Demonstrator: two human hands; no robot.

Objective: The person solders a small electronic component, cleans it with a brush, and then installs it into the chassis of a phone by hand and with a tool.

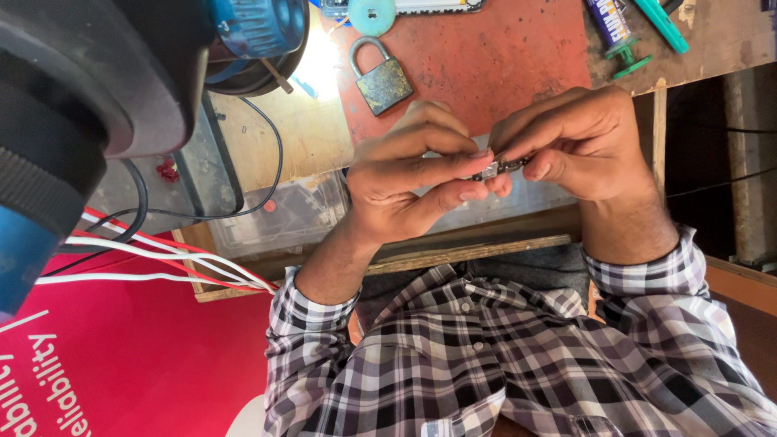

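Pinching a small dark metal piece (500,167) between both sets of fingertips, the person holds it up in front of the chest, above the near edge of the workbench (307,129). The left hand (413,174) has thumb and forefinger clamped on one end, the other fingers curled underneath. The right hand (566,146) closes on the other end from above, knuckles up, fingertips tucked tight. The two hands almost meet, with only that little piece between them. It is too small and too covered to tell just what it is or how it is made.

As for progress, I'd judge this to be the middle of fine handwork: the piece is off the bench and in both hands, not set down anywhere.

Beyond the hands, a worn brass padlock (382,81) lies flat on the red mat (502,57), shackle closed, well apart from both hands and untouched. A teal pen (662,24) and a blue tube (611,23) lie at the far edge, out of use too. A clear plastic box (291,214) sits just below the left wrist. White and red wires (162,255) trail off to the left beneath a big dark machine housing (81,81).
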